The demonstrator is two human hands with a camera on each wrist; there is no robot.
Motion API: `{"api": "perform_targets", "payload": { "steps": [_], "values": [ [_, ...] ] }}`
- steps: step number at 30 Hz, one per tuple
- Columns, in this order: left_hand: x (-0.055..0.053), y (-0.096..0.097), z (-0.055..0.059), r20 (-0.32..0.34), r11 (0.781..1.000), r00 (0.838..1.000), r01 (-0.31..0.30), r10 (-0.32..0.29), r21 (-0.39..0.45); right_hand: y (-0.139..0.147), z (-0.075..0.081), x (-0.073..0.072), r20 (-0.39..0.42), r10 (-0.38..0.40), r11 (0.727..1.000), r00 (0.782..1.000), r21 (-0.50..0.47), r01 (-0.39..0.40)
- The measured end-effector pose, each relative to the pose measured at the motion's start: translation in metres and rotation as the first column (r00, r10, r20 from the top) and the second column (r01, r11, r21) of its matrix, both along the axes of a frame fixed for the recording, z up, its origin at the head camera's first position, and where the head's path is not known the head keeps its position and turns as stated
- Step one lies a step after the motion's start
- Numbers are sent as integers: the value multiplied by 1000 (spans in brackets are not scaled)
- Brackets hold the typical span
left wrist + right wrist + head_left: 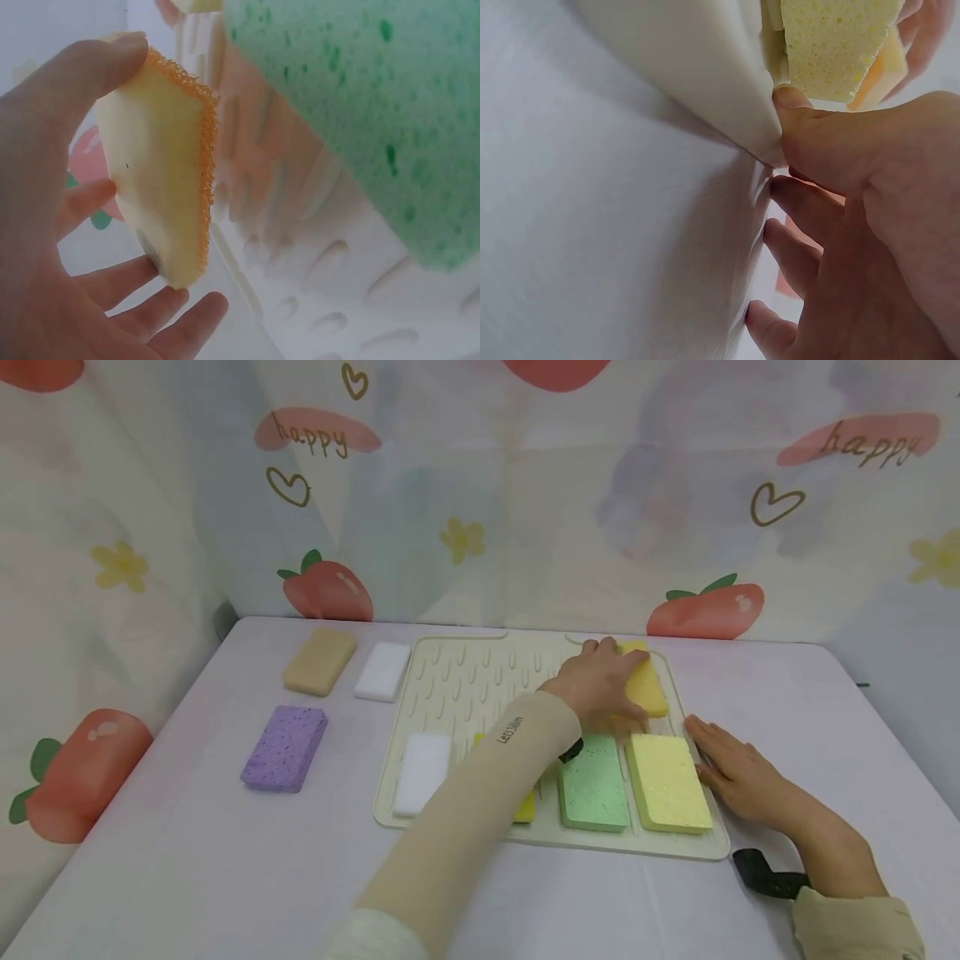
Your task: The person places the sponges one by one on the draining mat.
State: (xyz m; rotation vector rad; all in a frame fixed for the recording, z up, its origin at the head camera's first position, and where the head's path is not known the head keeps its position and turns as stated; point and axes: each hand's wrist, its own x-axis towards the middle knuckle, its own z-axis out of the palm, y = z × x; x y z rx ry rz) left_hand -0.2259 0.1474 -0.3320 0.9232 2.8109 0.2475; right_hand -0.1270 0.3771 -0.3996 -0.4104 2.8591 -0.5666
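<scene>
My left hand reaches across the mat and pinches a yellow sponge between thumb and fingers. In the left wrist view that sponge is tilted and shows a coarse orange layer along one side. My right hand rests at the right edge of the cream ridged mat. Seen from the right wrist, its thumb touches the mat's rim and its fingers lie extended on the white cloth. Near the hands on the mat lie a green sponge and a pale yellow sponge.
A white sponge lies at the mat's front left. My left forearm partly covers a bright yellow piece. Left of the mat, on the cloth, are a tan sponge, another white sponge and a purple sponge.
</scene>
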Motion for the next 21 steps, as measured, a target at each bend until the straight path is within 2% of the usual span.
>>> {"api": "perform_targets", "payload": {
  "steps": [6, 11, 21],
  "values": [
    [7, 10, -4, -15, 1000, 1000, -23, 22, -18, 0, -1, 0, 9, -3, 1000, 1000, 9, 3],
    [11, 16, -5, -46, 997, 999, -21, 17, -73, 0, -1, -1, 14, -2, 1000, 1000, 10, 2],
    [10, 27, -4, -76, 992, 997, -6, -3, -128, 0, -1, -1, 6, -1, 1000, 1000, 16, 1]
  ]
}}
